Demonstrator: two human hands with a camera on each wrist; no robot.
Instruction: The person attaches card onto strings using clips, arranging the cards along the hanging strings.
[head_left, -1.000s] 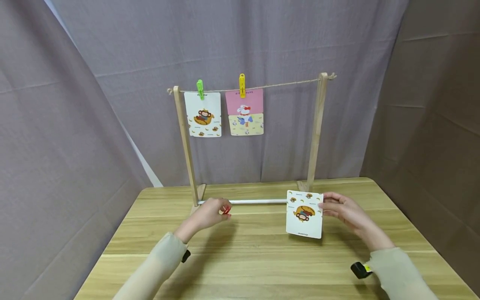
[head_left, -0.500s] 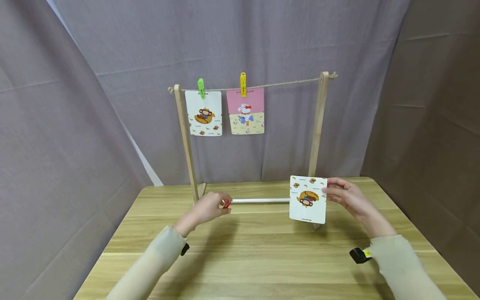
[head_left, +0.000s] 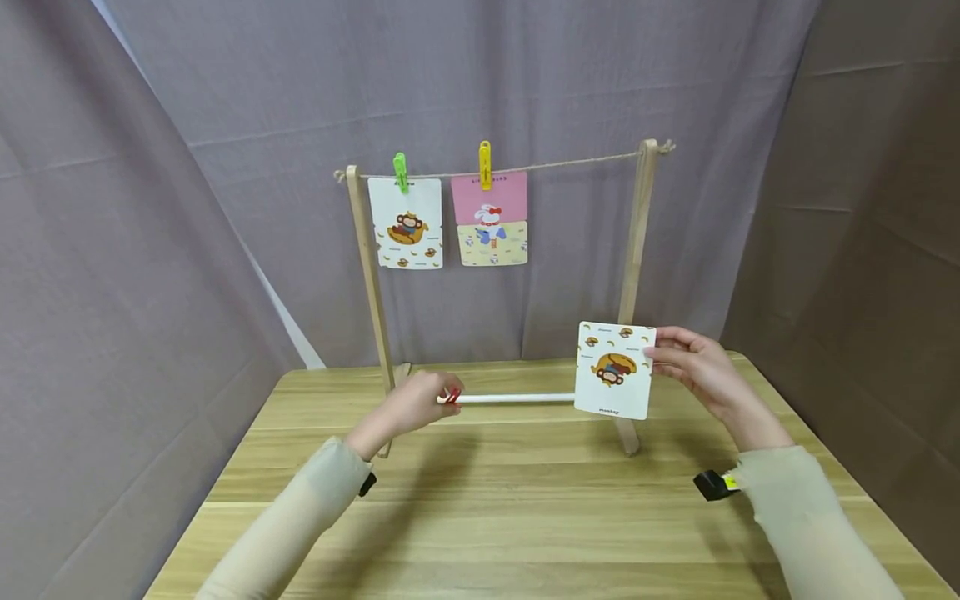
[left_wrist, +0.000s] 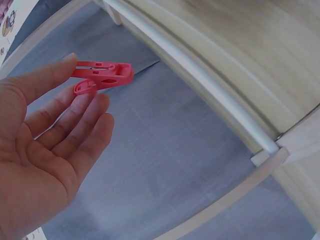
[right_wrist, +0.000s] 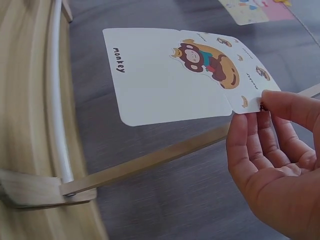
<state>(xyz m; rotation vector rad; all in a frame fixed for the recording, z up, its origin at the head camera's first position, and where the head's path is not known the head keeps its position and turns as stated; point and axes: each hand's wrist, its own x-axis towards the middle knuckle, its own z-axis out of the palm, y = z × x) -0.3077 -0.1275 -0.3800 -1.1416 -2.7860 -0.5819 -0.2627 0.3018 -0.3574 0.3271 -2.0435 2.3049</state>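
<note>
My left hand (head_left: pixel 422 402) pinches a red clothespin (left_wrist: pixel 102 75) by its handle ends, between thumb and fingers, in front of the rack's white bar. My right hand (head_left: pixel 701 367) holds a white card (head_left: pixel 615 371) by its edge near the right post. A monkey on a banana is printed on it, upside down in the head view, with the word "monkey" at the lower edge. Behind, a similar monkey card (head_left: pixel 406 225) hangs from the string under a green clothespin (head_left: pixel 401 172). Beside it hangs a pink and yellow rabbit card (head_left: pixel 491 218) under a yellow clothespin (head_left: pixel 485 165).
The wooden rack has a left post (head_left: pixel 369 275), a right post (head_left: pixel 637 233), a string (head_left: pixel 577 163) across the top and a white bar (head_left: pixel 517 398) low down. It stands on a wooden table (head_left: pixel 510 500), with a grey curtain (head_left: pixel 570 92) behind.
My right hand has raised the monkey card from low over the table to in front of the right post. My left hand has risen slightly with the red clothespin.
</note>
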